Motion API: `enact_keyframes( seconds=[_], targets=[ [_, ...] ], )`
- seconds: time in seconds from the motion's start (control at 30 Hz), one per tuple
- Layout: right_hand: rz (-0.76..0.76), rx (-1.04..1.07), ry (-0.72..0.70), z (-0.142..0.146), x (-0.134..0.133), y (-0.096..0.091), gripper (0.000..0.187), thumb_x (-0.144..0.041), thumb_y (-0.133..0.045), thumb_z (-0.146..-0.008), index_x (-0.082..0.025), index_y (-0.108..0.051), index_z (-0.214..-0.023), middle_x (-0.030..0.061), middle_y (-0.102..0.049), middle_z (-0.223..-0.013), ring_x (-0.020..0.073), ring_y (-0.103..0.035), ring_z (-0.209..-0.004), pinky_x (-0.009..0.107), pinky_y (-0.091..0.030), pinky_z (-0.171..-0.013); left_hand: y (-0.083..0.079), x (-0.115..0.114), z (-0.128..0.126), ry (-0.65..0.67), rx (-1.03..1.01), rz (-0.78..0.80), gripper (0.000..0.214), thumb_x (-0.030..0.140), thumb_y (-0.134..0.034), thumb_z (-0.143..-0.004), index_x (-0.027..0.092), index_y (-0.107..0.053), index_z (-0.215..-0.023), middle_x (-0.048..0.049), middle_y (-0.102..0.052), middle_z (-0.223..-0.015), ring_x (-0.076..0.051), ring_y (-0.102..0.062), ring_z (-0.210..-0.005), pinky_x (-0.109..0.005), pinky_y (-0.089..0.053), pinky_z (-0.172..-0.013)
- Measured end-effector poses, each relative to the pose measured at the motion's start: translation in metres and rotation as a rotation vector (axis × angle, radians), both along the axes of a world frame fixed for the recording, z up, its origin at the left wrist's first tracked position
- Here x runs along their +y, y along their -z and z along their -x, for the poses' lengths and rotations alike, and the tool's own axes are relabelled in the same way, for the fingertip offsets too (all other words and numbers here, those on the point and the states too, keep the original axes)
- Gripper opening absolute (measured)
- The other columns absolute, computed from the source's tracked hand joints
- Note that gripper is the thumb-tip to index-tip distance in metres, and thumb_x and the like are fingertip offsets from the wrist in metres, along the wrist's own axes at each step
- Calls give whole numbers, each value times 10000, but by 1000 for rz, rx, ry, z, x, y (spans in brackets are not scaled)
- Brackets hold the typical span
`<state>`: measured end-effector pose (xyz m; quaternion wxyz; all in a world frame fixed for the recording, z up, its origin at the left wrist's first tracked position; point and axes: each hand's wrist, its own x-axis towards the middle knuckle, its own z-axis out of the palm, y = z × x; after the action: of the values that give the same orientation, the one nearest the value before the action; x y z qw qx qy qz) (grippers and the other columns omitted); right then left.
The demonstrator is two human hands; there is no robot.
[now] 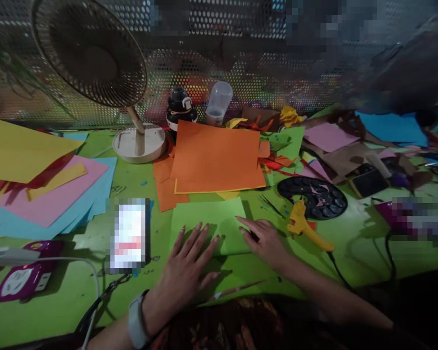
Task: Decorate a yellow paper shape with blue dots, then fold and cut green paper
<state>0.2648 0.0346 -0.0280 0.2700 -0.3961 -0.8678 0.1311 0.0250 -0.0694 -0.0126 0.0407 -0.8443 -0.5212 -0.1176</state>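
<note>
A light green sheet of paper (219, 214) lies on the green tabletop before me. Spread flat over its lower left part is my left hand (191, 255), fingers apart, with a pale wristband at the wrist. At the sheet's right side rests my right hand (264, 240), its index finger stretched out onto the paper and other fingers bent. A dark patch shows between its fingers; I cannot make out whether it is shadow. Just beyond the sheet lies a stack of orange paper (219, 158). To the right of my right hand is a yellow glue gun (306, 226).
A fan (138, 143) and a black bottle (178, 109) stand at the back. Coloured sheets (76, 182) pile up at left, near a lit phone (129, 236) and purple power strip (25, 274). A black palette (328, 199) and paper scraps (332, 136) lie at right. Cables cross the front.
</note>
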Motion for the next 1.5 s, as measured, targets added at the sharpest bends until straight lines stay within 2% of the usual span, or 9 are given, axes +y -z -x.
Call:
enact_keyframes(
  seconds=[0.23, 0.47, 0.7, 1.03, 1.2, 1.5],
  targets=[
    [-9, 44, -29, 0, 0, -3, 270, -178, -485, -960, -192, -663, -1162, 50, -756, -918, 175, -672, -769, 327, -488, -748, -1, 4, -2, 15, 1, 62, 766, 572, -516, -895, 229, -270, -1533, -119, -314, -1584, -313, -259, -1461, -509, -131, -1200],
    [-20, -5, -149, -7, -1, -5, 349, -121, -473, -939, -211, -644, -1229, 27, -664, -751, 171, -595, -729, 323, -458, -718, 1, 4, -4, 61, 44, 72, 751, 568, -536, -885, 220, -318, -1514, -121, -358, -1562, -302, -278, -1454, -491, -159, -1196],
    [-95, -76, -219, -14, -1, -8, 404, -115, -457, -948, -219, -595, -1313, 21, -603, -721, 180, -556, -737, 337, -479, -761, -2, 5, -5, 118, 18, 47, 640, 469, -526, -925, 229, -355, -1493, -73, -405, -1544, -257, -280, -1456, -472, -74, -1222],
    [-138, -178, -94, -12, -6, -3, 315, -127, -465, -951, -161, -655, -1200, 48, -613, -766, 184, -542, -731, 344, -406, -719, 5, 6, -4, 67, 24, 113, 719, 559, -504, -908, 238, -301, -1518, -113, -380, -1551, -284, -294, -1451, -495, -197, -1192],
    [-108, -172, -85, -11, -4, -2, 321, -140, -471, -951, -196, -658, -1206, 47, -621, -789, 185, -561, -756, 344, -410, -734, 6, 3, -4, 81, -1, 160, 730, 556, -485, -920, 230, -260, -1534, -117, -400, -1539, -267, -350, -1426, -451, -300, -1155],
    [-98, -150, -67, -9, -3, -2, 268, -181, -493, -967, -174, -644, -1189, 51, -640, -816, 192, -558, -783, 351, -414, -758, 8, 0, -4, 65, 14, 102, 733, 571, -501, -906, 220, -307, -1518, -134, -440, -1510, -291, -418, -1383, -456, -349, -1115]
  ],
)
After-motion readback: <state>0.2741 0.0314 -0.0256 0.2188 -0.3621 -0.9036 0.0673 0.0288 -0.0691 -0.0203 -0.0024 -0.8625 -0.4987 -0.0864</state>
